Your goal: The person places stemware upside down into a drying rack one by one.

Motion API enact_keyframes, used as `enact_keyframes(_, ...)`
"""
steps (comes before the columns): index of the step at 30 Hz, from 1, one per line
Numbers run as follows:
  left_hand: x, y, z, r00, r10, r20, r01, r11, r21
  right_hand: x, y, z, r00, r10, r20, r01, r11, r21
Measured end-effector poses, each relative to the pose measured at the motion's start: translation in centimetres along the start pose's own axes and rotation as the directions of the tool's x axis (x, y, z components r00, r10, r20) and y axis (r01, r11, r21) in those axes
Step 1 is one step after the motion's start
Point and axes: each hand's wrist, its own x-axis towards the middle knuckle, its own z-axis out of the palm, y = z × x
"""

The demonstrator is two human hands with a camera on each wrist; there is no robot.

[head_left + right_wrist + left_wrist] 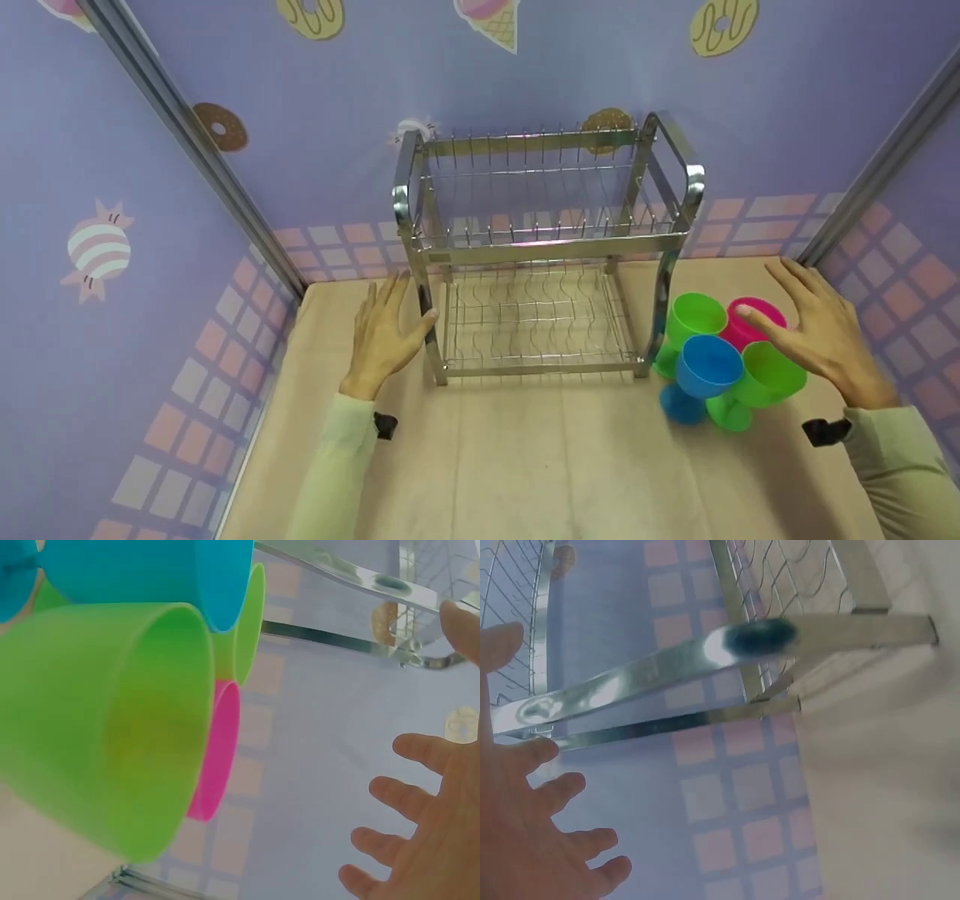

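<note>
A two-tier metal dish rack [540, 247] stands against the back wall in the head view. Just left of its front leg is my left hand [384, 337], fingers spread and holding nothing. In the left wrist view the left hand [525, 817] appears beside the rack's side frame [667, 671]. To the rack's right stand plastic goblets: a blue goblet [709, 367] in front, green goblets [697, 319] behind and beside it, and a pink goblet [765, 311] at the back. My right hand [825, 330] hovers over their right side, fingers extended, with nothing in its grasp.
A beige cloth-covered table [525, 465] lies under everything. Purple walls [540, 82] with sweets and tile patterns enclose the back and both sides. Metal corner posts [187, 135] run up at the back left and right.
</note>
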Motion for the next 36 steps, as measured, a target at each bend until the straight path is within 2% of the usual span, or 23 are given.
enact_keyframes(4, -0.6, -0.4, 1.6, 0.999, 0.024, -0.035, -0.027, 0.994, -0.110, -1.8, 0.8, 0.0, 0.999, 0.008, -0.040, -0.005, 0.997, 0.072)
enact_keyframes(8, -0.9, -0.8, 3.0, 0.996, 0.044, -0.073, -0.060, 0.972, -0.228, -3.9, 1.5, 0.3, 0.997, 0.025, -0.076, -0.013, 0.988, 0.154)
enact_keyframes(16, -1.4, -1.2, 4.6, 0.984, 0.013, -0.177, -0.092, 0.890, -0.447, -6.7, 2.7, 1.7, 0.987, 0.068, -0.145, -0.027, 0.964, 0.266)
enact_keyframes(20, -1.4, -1.5, 5.3, 0.975, -0.024, -0.222, -0.094, 0.857, -0.507, -7.7, 3.1, 2.4, 0.986, 0.077, -0.150, -0.032, 0.959, 0.283)
enact_keyframes(25, -1.1, -1.7, 6.1, 0.957, -0.104, -0.270, -0.072, 0.819, -0.569, -8.6, 3.7, 3.5, 0.983, 0.088, -0.161, -0.030, 0.942, 0.334)
enact_keyframes(29, -1.0, -1.7, 6.4, 0.948, -0.163, -0.273, -0.031, 0.807, -0.590, -9.3, 4.2, 4.3, 0.980, 0.104, -0.171, -0.028, 0.917, 0.398)
enact_keyframes(31, -1.1, -1.7, 6.5, 0.947, -0.185, -0.262, -0.008, 0.803, -0.596, -9.7, 4.6, 4.8, 0.978, 0.121, -0.171, -0.038, 0.905, 0.425)
enact_keyframes(36, -1.0, -1.5, 6.9, 0.954, -0.183, -0.236, -0.001, 0.788, -0.616, -11.2, 5.5, 6.4, 0.973, 0.187, -0.136, -0.100, 0.870, 0.483)
